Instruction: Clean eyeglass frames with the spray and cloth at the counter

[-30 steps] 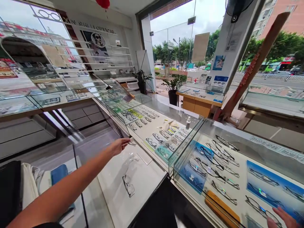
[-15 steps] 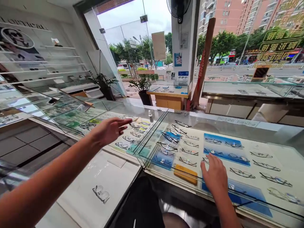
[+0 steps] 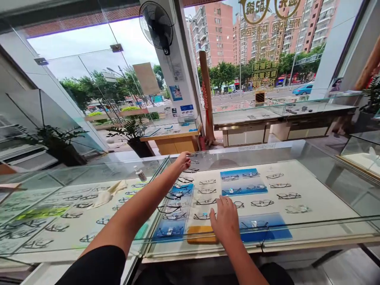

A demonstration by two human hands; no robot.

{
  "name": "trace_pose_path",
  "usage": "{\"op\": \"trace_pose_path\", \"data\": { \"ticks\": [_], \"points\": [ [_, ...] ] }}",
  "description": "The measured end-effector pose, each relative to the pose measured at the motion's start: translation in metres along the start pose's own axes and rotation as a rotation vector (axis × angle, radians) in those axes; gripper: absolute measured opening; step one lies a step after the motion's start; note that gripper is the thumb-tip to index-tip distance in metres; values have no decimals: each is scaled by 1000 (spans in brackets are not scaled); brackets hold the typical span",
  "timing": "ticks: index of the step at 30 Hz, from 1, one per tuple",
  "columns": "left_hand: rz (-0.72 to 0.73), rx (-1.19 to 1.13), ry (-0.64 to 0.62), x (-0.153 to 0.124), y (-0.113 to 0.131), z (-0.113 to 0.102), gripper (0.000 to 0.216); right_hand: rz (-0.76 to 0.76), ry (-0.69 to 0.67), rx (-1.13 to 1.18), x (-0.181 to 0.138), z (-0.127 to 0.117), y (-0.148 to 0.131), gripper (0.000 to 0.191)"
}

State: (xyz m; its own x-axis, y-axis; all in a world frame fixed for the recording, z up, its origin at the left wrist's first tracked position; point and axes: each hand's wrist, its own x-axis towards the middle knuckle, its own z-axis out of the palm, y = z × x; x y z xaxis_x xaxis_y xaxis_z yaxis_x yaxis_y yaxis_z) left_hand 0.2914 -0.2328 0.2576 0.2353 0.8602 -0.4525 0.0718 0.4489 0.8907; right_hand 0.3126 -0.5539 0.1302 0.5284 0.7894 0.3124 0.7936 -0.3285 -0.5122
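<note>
My left hand [image 3: 183, 160] reaches across to the far end of a row of dark-framed eyeglasses on the glass display case [image 3: 314, 223]. Its fingers are curled together at the farthest pair of eyeglasses [image 3: 194, 161], partly hidden by the hand. Nearer pairs in that row, such as the black eyeglasses [image 3: 169, 208], run toward me beside my left forearm. My right hand [image 3: 226, 219] rests palm down over the glass top, thumb apart, holding nothing. Close by its thumb is a yellow-orange case [image 3: 202, 234].
Several eyeglasses lie inside on blue cards [image 3: 267, 230] and white lining. A second glass case [image 3: 89, 227] adjoins at left, with a small white bottle [image 3: 140, 173] and a pale cloth [image 3: 108, 194]. Beyond stand a wooden display table [image 3: 170, 145] and a potted plant [image 3: 133, 136].
The view has swung to the right. My left hand has moved from above the left case to the far eyeglasses on the right one. My right hand stays over the glass, fingers spread.
</note>
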Motion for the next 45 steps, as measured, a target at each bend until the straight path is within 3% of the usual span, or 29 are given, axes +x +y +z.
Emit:
{"op": "trace_pose_path", "data": {
  "ticks": [7,16,20,24,26,29,33,35,37,40,45],
  "points": [
    [-37,60,88,27,-14,12,41,7,22,41,-1,4,-1,40],
    [-42,192,27,28,-6,4,32,7,27,10,1,4,0,39],
    [108,263,-79,11,1,-18,23,10,21,-20,-1,1,-1,36],
    [382,373,-234,-11,9,-69,28,-39,-72,-172,3,-8,-9,33],
    [485,458,-299,-17,12,-100,26,-109,-208,-301,20,-21,-12,30],
    [610,552,-307,-15,14,-142,25,-152,-437,-381,74,-57,-8,21],
    [785,566,-223,4,10,-174,27,-23,-301,-416,169,-106,8,12],
    [841,536,-181,16,1,-177,30,43,-189,-399,201,-113,12,17],
    [865,494,-146,27,-12,-174,33,82,-67,-360,215,-102,9,28],
    [852,432,-115,43,-32,-168,33,70,56,-298,213,-58,-8,41],
    [732,330,-118,76,-57,-169,33,-45,81,-199,196,17,-33,37]
  ]
}}
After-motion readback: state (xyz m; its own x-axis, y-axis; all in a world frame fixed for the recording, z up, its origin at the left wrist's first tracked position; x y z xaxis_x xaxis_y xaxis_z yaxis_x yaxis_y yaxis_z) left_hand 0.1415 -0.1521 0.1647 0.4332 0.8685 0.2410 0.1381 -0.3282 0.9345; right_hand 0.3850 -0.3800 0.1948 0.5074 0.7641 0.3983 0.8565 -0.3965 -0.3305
